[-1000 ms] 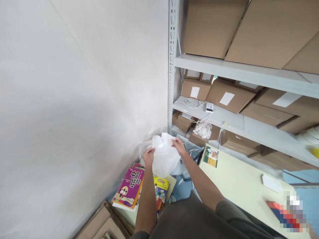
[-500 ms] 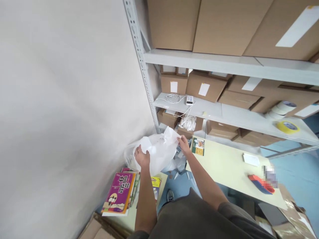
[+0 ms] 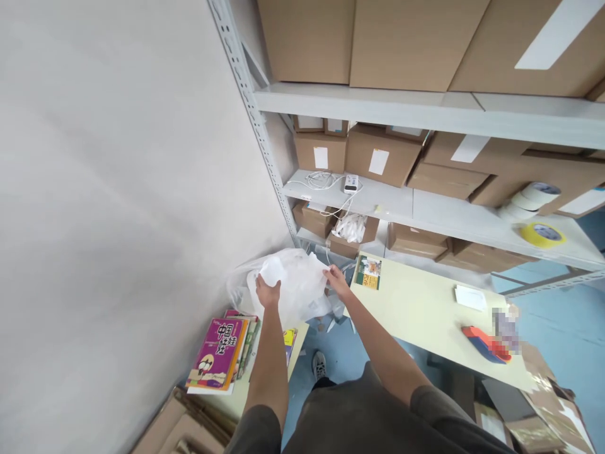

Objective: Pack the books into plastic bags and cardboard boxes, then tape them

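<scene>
A large translucent white plastic bag (image 3: 302,284) spreads between my two hands, near the wall. My left hand (image 3: 268,292) is at its left part, thumb and fingers curved around a bright white piece (image 3: 271,270). My right hand (image 3: 336,279) pinches the bag's right edge. Below the left forearm's side, a purple book (image 3: 218,353) lies on top of a stack of books. A green and yellow book (image 3: 368,272) lies at the near left end of the pale table (image 3: 416,296).
Metal shelves (image 3: 401,113) hold cardboard boxes (image 3: 397,44), tape rolls (image 3: 542,234) and a white device with cables (image 3: 351,183). On the table are a white tray (image 3: 470,297) and a red and blue object (image 3: 486,345). Flattened cardboard (image 3: 177,422) leans at lower left.
The view has shifted slightly. My right hand has lowered the bag's raised corner, and the bag looks more spread out. The left hand now curves around the white piece.
</scene>
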{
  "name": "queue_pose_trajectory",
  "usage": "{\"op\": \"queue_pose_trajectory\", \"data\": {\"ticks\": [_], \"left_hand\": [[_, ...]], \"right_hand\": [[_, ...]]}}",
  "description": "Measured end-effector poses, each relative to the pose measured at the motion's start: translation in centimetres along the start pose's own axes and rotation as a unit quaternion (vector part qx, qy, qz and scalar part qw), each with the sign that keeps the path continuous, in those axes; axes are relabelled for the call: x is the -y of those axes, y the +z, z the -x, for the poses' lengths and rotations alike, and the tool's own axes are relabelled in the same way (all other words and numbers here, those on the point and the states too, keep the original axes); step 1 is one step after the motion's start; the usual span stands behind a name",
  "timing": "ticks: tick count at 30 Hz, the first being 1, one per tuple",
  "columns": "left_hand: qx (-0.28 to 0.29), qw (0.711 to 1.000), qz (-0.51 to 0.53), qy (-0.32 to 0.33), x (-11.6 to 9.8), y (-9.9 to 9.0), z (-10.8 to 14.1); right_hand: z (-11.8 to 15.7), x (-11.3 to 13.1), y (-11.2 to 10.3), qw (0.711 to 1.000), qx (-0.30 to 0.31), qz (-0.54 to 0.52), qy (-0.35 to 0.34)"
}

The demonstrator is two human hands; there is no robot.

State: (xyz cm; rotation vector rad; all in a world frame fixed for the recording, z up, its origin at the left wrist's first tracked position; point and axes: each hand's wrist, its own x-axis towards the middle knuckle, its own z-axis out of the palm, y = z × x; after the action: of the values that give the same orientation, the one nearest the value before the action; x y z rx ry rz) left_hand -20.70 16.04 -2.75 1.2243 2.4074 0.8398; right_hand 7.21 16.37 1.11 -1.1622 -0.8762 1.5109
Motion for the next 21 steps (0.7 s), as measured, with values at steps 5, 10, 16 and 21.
{"op": "queue_pose_trajectory", "data": {"ticks": [5, 10, 16, 21], "left_hand": [[0.065, 0.996, -0.021, -0.062, -1.2, 0.4, -3.3], [-0.062, 0.994, 0.091, -0.009, 0.8, -2.5, -3.5], [-0.090, 0.969, 0.205, 0.106, 2.9, -6.9, 0.2], [0.072, 0.944, 0.316, 0.065, 1.4, -6.7, 2.4]], "right_hand": [[-2.4, -3.4, 4.0, 0.999, 0.017, 0.036, 0.016], [-6.6, -6.9, 8.7, 0.989, -0.020, 0.142, 0.034], [-8.2, -8.4, 13.8, 0.965, -0.022, 0.261, -0.032], [-4.5, -8.0, 14.7, 0.911, 0.197, 0.312, -0.186]]}}
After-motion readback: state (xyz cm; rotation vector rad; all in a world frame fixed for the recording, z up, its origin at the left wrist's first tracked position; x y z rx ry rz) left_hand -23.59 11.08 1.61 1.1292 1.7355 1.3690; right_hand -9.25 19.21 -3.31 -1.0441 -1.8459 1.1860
